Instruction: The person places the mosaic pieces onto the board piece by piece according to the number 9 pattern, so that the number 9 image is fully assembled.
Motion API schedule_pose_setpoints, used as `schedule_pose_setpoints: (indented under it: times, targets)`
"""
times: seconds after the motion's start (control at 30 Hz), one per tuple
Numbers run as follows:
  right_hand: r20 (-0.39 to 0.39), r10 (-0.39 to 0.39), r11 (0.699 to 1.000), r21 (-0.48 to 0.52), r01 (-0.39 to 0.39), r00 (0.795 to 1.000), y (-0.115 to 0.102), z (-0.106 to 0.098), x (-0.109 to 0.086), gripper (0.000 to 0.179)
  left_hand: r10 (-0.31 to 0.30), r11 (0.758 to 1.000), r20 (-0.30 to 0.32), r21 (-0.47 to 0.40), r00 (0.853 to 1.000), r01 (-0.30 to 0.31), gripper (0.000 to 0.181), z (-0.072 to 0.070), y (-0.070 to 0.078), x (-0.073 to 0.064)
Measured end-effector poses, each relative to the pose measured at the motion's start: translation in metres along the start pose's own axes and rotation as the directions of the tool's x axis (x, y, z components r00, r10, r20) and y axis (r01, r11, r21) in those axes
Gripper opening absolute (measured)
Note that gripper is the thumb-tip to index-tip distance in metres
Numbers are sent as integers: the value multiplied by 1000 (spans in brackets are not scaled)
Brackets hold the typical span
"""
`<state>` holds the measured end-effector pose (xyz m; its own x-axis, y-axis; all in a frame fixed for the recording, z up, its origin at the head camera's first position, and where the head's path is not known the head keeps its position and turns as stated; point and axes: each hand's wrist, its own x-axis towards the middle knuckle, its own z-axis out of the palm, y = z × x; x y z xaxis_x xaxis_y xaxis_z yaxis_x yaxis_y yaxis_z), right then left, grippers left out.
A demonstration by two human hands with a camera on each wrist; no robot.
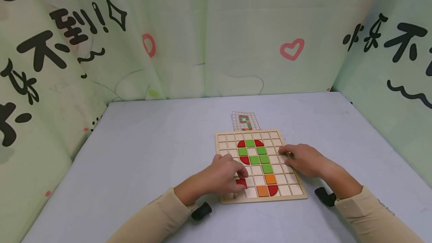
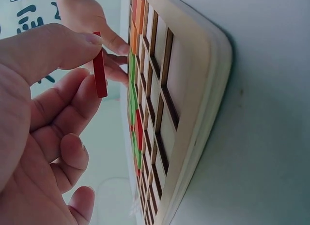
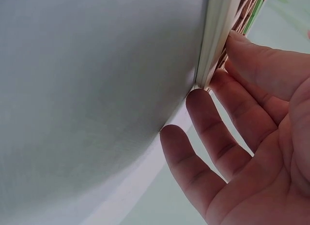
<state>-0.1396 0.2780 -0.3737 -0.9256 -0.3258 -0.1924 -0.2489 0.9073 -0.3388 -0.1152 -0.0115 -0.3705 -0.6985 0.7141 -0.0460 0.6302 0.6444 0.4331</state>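
Note:
My left hand pinches a red tile between thumb and fingertips, close over the front left of the wooden grid board. The tile shows edge-on in the left wrist view, its other fingers loosely bent. At the board's right edge rests my right hand, thumb and fingertips touching the frame, fingers only slightly bent. Green square tiles, red quarter-round tiles and orange square tiles lie in the grid's cells.
Behind the board lies a pattern card with a coloured grid figure, its near end overlapped by the board. A pale cloth covers the table. Light green curtains with black writing surround it at the back and sides.

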Motion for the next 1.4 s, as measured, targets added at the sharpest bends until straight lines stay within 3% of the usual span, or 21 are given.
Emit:
schedule_pose_setpoints:
  times: [1.1,1.4]
  targets:
    - [4,10,1000,-6,-10,1000,-1,-1,-1,43,-8,999,71,38,997,5,16,15,15,11]
    - [-4,3,1000,-11,-3,1000,-2,0,-1,44,3,999,50,53,999,-5,17,19,15,11]
